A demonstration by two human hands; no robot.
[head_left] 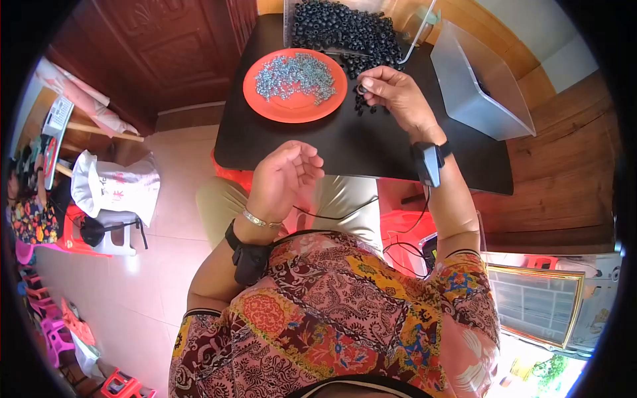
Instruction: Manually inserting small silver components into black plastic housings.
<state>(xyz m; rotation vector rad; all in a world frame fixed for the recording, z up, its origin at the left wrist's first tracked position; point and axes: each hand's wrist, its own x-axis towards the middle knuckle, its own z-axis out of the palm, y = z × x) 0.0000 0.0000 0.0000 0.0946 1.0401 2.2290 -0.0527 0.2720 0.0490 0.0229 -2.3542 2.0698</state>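
Observation:
Pinched between the thumb and forefinger of my right hand (403,99) is a small round black part (362,89), held over the table beside a scatter of loose black parts (371,106). My left hand (282,178) hovers at the near table edge, fingers loosely curled and thumb apart, with nothing visible in it. An orange-red plate (292,114) lies left of my right hand. Heaped on it are many small silvery metal pieces (295,73). Behind it, a clear bin on its side (288,30) spills a large pile of black parts (345,30) onto the table.
The dark table (318,146) has a wooden wall on its right. A translucent plastic bin (478,106) stands at its right side. Cables (338,217) hang near my lap. To the left are a white sack (116,186), stools and another person in a floral top (33,222).

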